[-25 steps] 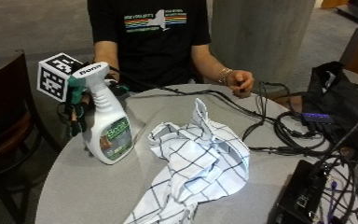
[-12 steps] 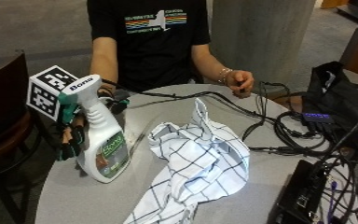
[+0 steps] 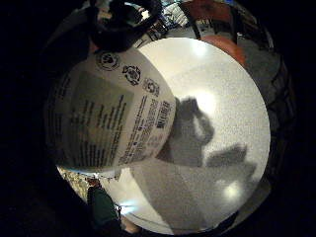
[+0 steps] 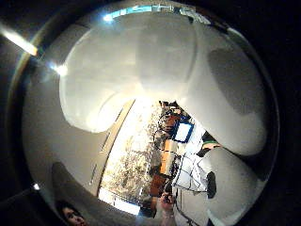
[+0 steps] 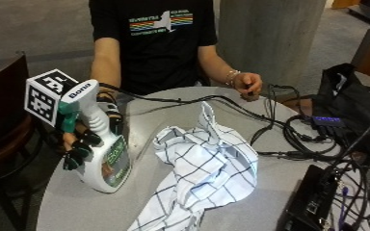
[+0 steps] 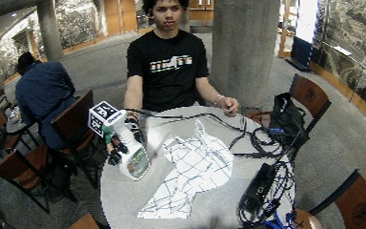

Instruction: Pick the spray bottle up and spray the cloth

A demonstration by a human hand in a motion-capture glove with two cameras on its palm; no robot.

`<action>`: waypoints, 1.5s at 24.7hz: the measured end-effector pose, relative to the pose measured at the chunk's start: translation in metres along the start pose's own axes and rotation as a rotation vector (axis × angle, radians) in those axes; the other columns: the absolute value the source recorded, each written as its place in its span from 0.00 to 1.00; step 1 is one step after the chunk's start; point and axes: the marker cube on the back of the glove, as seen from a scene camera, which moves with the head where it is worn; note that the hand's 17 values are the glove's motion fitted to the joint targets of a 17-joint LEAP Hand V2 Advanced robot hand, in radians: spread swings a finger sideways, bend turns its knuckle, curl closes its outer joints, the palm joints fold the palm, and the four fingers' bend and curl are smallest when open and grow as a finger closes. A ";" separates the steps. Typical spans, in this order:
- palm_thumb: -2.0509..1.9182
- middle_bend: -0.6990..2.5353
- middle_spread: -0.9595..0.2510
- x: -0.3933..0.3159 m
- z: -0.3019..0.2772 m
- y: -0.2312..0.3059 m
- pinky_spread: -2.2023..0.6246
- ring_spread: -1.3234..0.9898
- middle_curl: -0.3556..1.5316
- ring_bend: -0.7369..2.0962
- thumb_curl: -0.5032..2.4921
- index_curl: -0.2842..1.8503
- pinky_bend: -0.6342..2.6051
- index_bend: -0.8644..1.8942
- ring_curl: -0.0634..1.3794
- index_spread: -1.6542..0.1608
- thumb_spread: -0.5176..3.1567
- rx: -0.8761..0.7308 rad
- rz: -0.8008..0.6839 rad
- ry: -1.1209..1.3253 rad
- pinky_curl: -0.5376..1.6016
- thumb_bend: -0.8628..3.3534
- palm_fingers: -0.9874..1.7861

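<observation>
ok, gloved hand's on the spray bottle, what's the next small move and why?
Probably lift the spray bottle clear and swing its nozzle toward the checked cloth. The gloved right hand grips the bottle's neck, but in the outside view the bottle leans on the table near its edge, beside the cloth rather than over it, with the spray head not clearly aimed at it.

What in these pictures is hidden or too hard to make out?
- Spray bottle nozzle: in the outside view it points away, behind its head.
- Gloved right hand: its palm and thumb are behind the bottle's neck.
- Label print: too small in the outside view, curved and blurred in the little finger side palm view.
- Cloth: lower end cut off by the outside view's edge.
</observation>
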 end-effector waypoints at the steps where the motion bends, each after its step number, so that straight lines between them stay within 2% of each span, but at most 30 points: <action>1: 0.76 0.32 0.77 0.000 0.000 -0.001 0.90 0.59 0.41 0.37 0.34 0.36 0.23 0.48 0.27 0.81 0.35 0.009 -0.006 -0.005 0.34 0.23 0.63; 8: 0.78 0.35 0.72 0.004 -0.005 -0.003 0.90 0.56 0.44 0.39 0.36 0.37 0.23 0.47 0.30 0.81 0.29 0.034 -0.047 -0.021 0.33 0.22 0.69; 13: 0.78 0.35 0.71 0.002 -0.007 -0.002 0.90 0.55 0.45 0.39 0.37 0.38 0.23 0.48 0.31 0.81 0.26 -0.019 -0.077 -0.027 0.33 0.21 0.71; 24: 0.78 0.34 0.71 -0.066 -0.004 0.024 0.89 0.53 0.44 0.38 0.39 0.39 0.24 0.47 0.32 0.81 0.22 -0.386 -0.200 -0.014 0.33 0.20 0.73; 37: 0.77 0.32 0.73 -0.076 0.011 0.043 0.89 0.54 0.44 0.38 0.41 0.40 0.24 0.45 0.32 0.81 0.21 -0.799 0.037 0.120 0.34 0.20 0.75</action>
